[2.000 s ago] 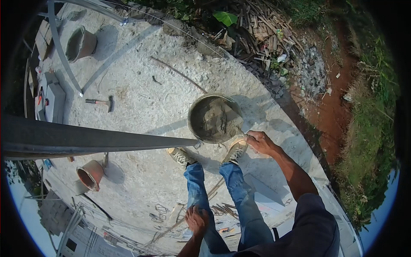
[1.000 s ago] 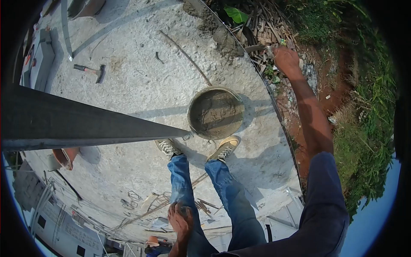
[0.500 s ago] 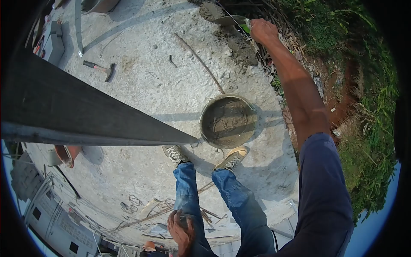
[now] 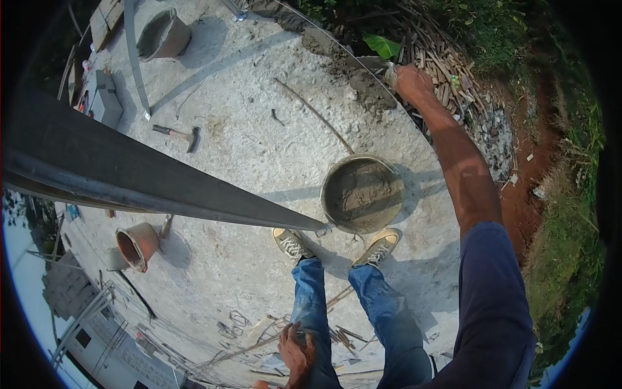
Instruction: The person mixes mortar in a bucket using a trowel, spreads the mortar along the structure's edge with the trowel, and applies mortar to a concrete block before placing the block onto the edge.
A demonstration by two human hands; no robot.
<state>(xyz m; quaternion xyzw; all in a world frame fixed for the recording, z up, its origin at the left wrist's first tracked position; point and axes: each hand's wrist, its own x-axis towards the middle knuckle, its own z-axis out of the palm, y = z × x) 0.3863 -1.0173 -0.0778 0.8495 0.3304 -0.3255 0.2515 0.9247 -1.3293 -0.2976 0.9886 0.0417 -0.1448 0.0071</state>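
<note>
My right hand (image 4: 414, 85) is stretched out to the slab's edge, closed around the handle of a trowel. The trowel's blade (image 4: 371, 62) points left, seen nearly edge-on, over a strip of wet mortar (image 4: 369, 91). A taut string (image 4: 337, 42) runs along that edge, close to the blade. My left hand (image 4: 296, 353) rests on my left thigh near the knee, fingers apart and holding nothing visible. In front of my shoes stands a round bucket (image 4: 363, 194) with grey mortar inside.
A long metal post (image 4: 162, 172) slants in from the left. A hammer (image 4: 176, 134), a thin rod (image 4: 314, 115) and two more buckets, one upright (image 4: 172, 42) and one tipped (image 4: 142, 246), are on the slab. Past the right edge lie wood scraps (image 4: 440, 52) and plants.
The view has shifted, so the slab's contents appear lower and further right. My right hand with the trowel stays at the mortar strip; the blade now looks thinner. My left hand remains on my thigh.
</note>
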